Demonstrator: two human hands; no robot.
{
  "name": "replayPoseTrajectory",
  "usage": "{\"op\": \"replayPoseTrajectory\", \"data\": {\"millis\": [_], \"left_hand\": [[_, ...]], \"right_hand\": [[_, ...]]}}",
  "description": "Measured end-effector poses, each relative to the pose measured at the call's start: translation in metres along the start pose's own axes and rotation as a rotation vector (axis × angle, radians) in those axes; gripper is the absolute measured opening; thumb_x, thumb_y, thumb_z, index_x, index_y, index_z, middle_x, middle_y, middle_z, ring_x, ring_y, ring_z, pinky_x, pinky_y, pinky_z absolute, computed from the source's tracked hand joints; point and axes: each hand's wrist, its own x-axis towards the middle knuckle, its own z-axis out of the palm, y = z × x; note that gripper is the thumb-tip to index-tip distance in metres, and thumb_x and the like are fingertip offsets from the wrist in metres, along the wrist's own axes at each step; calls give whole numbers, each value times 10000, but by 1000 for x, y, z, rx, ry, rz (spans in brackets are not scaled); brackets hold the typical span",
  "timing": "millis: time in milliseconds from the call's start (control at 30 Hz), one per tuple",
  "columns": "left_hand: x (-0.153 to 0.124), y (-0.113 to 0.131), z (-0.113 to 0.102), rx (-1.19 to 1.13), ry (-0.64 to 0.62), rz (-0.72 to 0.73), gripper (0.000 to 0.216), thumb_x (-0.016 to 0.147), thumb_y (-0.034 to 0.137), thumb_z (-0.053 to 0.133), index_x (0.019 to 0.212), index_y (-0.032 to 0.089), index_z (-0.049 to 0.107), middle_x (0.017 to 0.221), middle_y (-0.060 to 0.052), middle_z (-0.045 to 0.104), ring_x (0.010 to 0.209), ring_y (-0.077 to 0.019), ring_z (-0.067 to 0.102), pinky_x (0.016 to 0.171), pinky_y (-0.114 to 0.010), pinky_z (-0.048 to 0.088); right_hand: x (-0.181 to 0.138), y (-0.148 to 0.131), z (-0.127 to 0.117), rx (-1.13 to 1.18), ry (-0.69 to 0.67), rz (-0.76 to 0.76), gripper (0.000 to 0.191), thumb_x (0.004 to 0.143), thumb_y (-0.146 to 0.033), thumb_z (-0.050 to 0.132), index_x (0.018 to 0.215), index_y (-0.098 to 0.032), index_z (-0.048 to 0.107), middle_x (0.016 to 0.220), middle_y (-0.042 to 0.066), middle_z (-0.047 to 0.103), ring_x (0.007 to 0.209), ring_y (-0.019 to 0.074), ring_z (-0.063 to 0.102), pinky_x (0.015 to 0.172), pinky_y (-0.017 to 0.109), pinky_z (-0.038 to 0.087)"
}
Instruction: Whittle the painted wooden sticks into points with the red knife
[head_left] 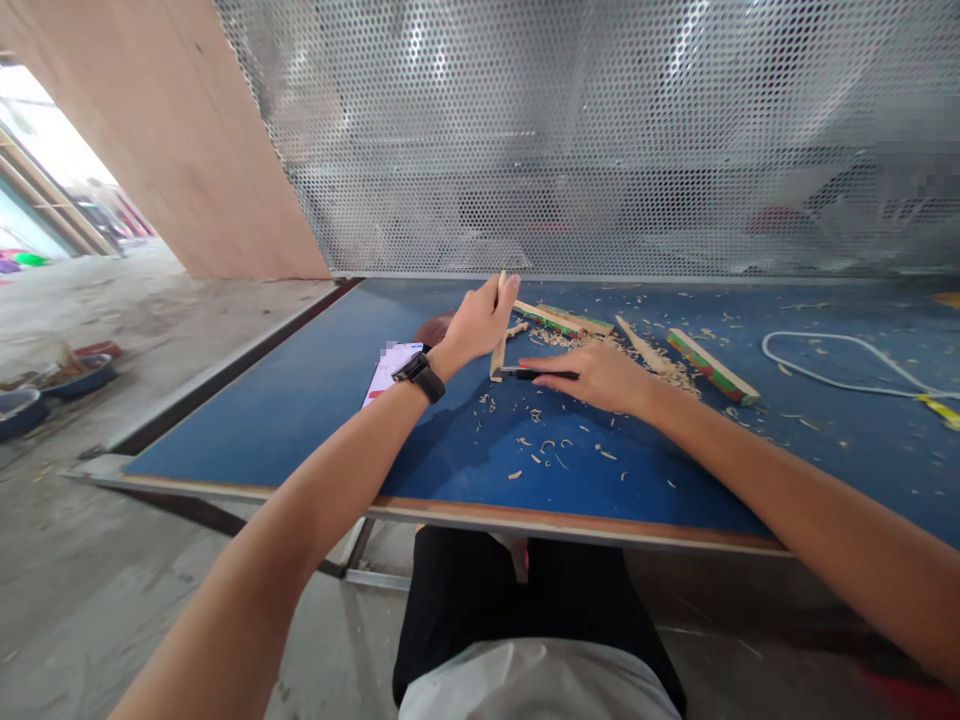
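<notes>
My left hand (480, 322) grips a thin pale wooden stick (499, 340) and holds it upright, its lower end on the blue table top (300, 400). My right hand (600, 375) is closed on a black-handled knife (538, 374) that lies level, its tip against the lower part of the stick. Wood shavings (551, 445) lie scattered on the table below both hands. A black watch (420, 377) sits on my left wrist.
Several wooden strips with red and green edges (712, 366) lie behind my right hand amid more shavings. A phone (390, 368) rests left of my left wrist. A white cord (840, 360) loops at the right. Perforated metal sheeting (600, 130) backs the table.
</notes>
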Motion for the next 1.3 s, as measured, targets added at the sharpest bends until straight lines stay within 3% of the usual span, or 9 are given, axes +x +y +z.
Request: {"op": "replayPoseTrajectory", "data": {"millis": [167,367,500,700,1300], "left_hand": [[-1,1,0,-7,-21,21,454,1121,537,303,856,246,529,664,-13,595,662,-173,613,641,-321,407],[-1,0,0,-3,-4,1,465,1120,543,298,833,246,513,660,-13,600,652,-171,598,638,-318,404],[0,-2,0,12,19,7,486,1120,553,285,812,244,501,670,-17,608,645,-168,576,643,-327,403],[0,-3,1,39,29,-2,474,1119,542,307,827,244,532,673,-22,601,650,-174,563,639,-335,395],[-1,-3,0,73,16,32,459,1117,544,306,825,243,494,700,-13,565,623,-164,497,614,-340,339]], "right_hand": [[-2,3,2,97,-109,25,420,1079,-507,508,1448,-409,683,697,-26,732,557,165,546,665,305,427],[-2,-4,-2,93,-125,54,410,1072,-505,523,1436,-421,691,674,-37,722,528,161,522,677,309,432],[-1,-8,-6,-23,-61,11,401,1086,-484,499,1425,-418,702,714,-14,754,591,190,593,704,327,437],[1,-4,-4,-91,42,-13,424,1099,-454,477,1464,-373,678,971,34,830,772,224,702,806,359,479],[1,3,-5,145,-68,32,437,1055,-477,542,1438,-346,708,673,-23,715,537,165,514,666,317,417]]}}
